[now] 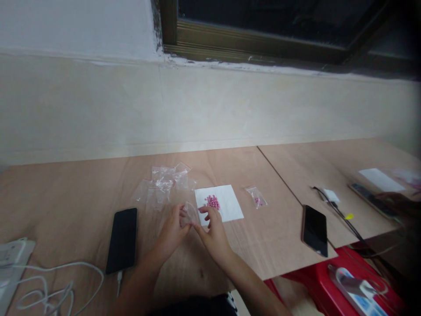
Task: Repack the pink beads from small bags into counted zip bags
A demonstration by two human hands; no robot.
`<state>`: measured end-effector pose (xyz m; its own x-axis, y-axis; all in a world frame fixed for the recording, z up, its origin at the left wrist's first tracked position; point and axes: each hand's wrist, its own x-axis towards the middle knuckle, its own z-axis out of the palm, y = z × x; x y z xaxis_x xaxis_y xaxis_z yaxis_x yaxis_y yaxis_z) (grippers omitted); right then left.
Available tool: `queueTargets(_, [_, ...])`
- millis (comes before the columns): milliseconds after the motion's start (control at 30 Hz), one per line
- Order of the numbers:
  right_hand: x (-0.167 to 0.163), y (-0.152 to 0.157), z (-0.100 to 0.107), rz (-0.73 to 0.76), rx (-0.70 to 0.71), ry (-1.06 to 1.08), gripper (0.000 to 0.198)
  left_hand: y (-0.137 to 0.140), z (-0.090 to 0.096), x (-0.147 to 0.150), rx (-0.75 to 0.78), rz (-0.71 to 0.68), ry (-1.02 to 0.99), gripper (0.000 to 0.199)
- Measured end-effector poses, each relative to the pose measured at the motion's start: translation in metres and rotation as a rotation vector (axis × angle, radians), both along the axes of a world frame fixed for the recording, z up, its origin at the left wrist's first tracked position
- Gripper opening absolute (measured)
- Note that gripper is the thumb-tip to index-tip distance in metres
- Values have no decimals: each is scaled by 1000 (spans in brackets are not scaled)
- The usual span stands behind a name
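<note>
On the wooden table [263, 245], at the white paper's [232, 206] left edge, the left hand [176, 226] pinches, and the right hand [212, 228], half open, meets with its thumb, a clear bag [190, 214]. Fingers brushing the paper could roll its loose pink beads [213, 202] away.

A plain room, home or small workroom, shown by a wooden table [79, 184], red stool [324, 281] and window [263, 17].
</note>
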<state>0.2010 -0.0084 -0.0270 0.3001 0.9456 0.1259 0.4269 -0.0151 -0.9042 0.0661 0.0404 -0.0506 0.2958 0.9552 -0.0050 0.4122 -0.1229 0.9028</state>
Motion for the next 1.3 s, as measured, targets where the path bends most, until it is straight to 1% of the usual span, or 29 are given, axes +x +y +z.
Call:
queueTargets(67, [-1,-3,-1,12,-26,52,17,-6,5,-1,1,10,-37,45])
queueTargets(167, [4,-3,6,16,-27,101,15,-14,17,-11,-50,-67,-121,52])
queueTargets(200, [6,-2,10,34,-19,104,14,-15,22,-15,-60,-96,-133,50])
queueTargets(233, [9,-2,15,68,-12,103,13,-16,28,-20,-57,-118,-127,44])
queueTargets(333, [17,-1,31,180,-16,102,9,-12,45,-29,26,-181,-44,17])
queueTargets(367, [19,-1,36,199,-23,103,9,-10,50,-31,59,-215,-18,15])
queueTargets(467, [20,-1,42,212,-37,125,10,-5,64,-31,123,-286,9,16])
queueTargets(600, [15,-2,42,278,-48,245,15,-6,76,-27,118,-251,-30,18])
queueTargets(667, [12,-2,45,303,-36,290,17,-8,79,-25,67,-273,-56,20])
queueTargets(767, [9,-1,53,339,4,317,18,-10,83,-23,-27,-362,-72,24])
queueTargets(833, [8,0,59,370,23,323,18,-10,84,-20,-23,-378,-69,26])
queueTargets(933, [10,1,61,352,1,346,18,-9,84,-18,7,-338,-77,27])
queueTargets(1000, [12,2,58,294,-49,400,20,-9,83,-18,-14,-314,-108,27])
queueTargets(1100, [16,0,53,223,-100,537,23,-10,83,-21,-75,-291,-164,27])
queueTargets(1200, [20,-2,52,220,-93,643,21,-12,83,-27,-103,-266,-171,25])
queueTargets(1300, [21,-4,53,203,-68,674,14,-12,81,-32,-57,-247,-158,22])
